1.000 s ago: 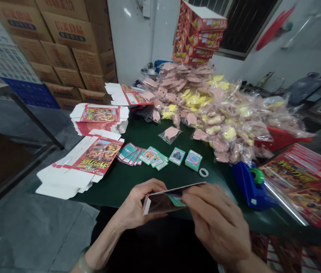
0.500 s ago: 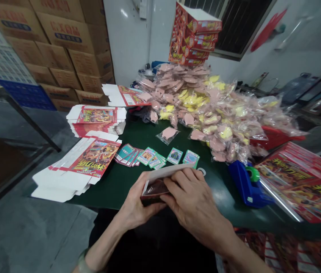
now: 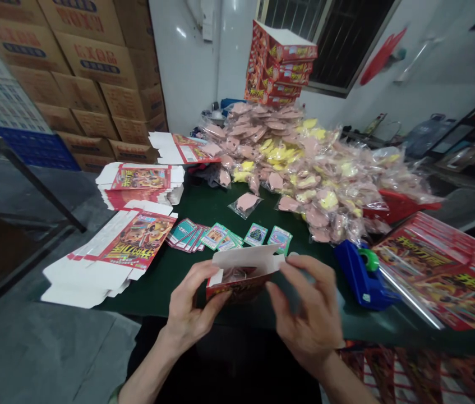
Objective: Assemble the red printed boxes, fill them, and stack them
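Card box (image 3: 237, 290) gripped in left hand (image 3: 190, 306)

Light, stiff, best held by edges; right hand (image 3: 307, 314) open beside it

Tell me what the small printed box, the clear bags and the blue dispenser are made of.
The small box looks like thin paperboard: glossy print outside, matt white flap, crisp folds. The bags look like clear plastic film, wrinkled and shiny. The tape dispenser looks like smooth moulded plastic, judging by its even blue sheen.
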{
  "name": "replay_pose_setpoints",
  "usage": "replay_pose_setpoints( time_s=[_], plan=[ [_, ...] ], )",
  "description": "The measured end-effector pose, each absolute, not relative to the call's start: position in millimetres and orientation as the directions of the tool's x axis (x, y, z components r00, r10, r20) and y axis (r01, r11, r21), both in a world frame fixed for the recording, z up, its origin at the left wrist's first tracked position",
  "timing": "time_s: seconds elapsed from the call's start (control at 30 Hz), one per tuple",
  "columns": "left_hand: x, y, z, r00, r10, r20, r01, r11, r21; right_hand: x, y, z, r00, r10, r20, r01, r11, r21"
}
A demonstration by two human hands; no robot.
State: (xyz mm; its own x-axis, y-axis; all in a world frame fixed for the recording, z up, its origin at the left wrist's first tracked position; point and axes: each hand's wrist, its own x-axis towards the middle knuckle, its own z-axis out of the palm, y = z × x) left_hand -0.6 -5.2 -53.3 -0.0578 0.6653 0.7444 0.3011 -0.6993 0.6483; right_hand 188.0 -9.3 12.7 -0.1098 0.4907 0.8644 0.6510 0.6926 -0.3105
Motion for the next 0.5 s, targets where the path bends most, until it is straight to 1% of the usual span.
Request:
replay_pose_setpoints(
  time_s=[0.03, 0.07, 0.1, 0.13, 0.17, 0.2, 0.27, 0.33, 0.43, 0.5],
  plan=[
    [-1, -4, -52, -0.039, 0.655, 0.754, 0.298, -0.713, 0.635, 192, -9, 3, 0.011, 0.507, 0.862, 0.634, 0.663, -0.399],
    [-1, -2, -50, -0.015, 0.652, 0.758, 0.298, -0.721, 0.626, 194, -9, -7, 0.101, 0.561, 0.822, 0.589, 0.632, -0.504],
    [-2, 0, -49, 0.01, 0.65, 0.76, 0.302, -0.726, 0.618, 195, -7, -16, 0.154, 0.633, 0.759, 0.515, 0.604, -0.608],
    [-2, 1, -48, 0.035, 0.649, 0.76, 0.307, -0.731, 0.609, 195, -4, -24, 0.169, 0.703, 0.691, 0.428, 0.579, -0.694],
    [-2, 2, -47, 0.058, 0.65, 0.758, 0.314, -0.733, 0.604, 193, 0, -31, 0.156, 0.755, 0.637, 0.344, 0.563, -0.751],
    [-2, 3, -46, 0.078, 0.65, 0.756, 0.315, -0.735, 0.6, 190, 3, -36, 0.137, 0.782, 0.609, 0.273, 0.561, -0.782],
    [-4, 3, -44, 0.091, 0.661, 0.745, 0.308, -0.73, 0.61, 184, 11, -42, 0.105, 0.794, 0.599, 0.179, 0.578, -0.796],
    [-5, 2, -41, 0.083, 0.686, 0.723, 0.307, -0.708, 0.637, 181, 17, -44, 0.072, 0.785, 0.615, 0.152, 0.601, -0.785],
    [-6, 0, -32, 0.047, 0.716, 0.696, 0.35, -0.665, 0.66, 185, 19, -42, 0.009, 0.745, 0.667, 0.198, 0.652, -0.732],
    [-4, 0, -26, -0.025, 0.71, 0.704, 0.372, -0.647, 0.666, 193, 18, -38, -0.032, 0.704, 0.709, 0.227, 0.696, -0.681]
  ],
)
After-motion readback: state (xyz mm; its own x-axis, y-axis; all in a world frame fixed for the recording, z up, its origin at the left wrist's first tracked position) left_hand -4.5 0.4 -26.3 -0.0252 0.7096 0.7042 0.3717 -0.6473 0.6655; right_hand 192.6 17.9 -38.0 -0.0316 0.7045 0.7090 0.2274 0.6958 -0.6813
